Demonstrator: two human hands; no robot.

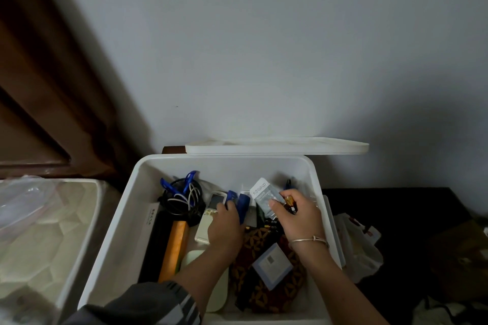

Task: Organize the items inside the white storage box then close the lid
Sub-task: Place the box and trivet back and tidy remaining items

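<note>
The white storage box (126, 219) stands open below me, and its lid (277, 146) leans against the wall behind it. Inside, my left hand (225, 224) lies over a white remote control (207, 220), its fingers curled on a blue item (243, 206). My right hand (298, 215) pinches a white packet (264, 196) with the thumb and holds a gold battery (289, 202) in its fingers. A tangle of black and white cables with blue clips (182, 192) fills the back left. An orange-handled tool (174, 248) lies along the left side. A brown patterned cloth (264, 272) with a small card (272, 264) covers the front right.
A mattress with clear plastic on it (39, 232) lies to the left of the box. On the dark surface to the right lie a white plastic bag (359, 245) and other bags (449, 309). A dark wooden door (39, 74) stands at the back left.
</note>
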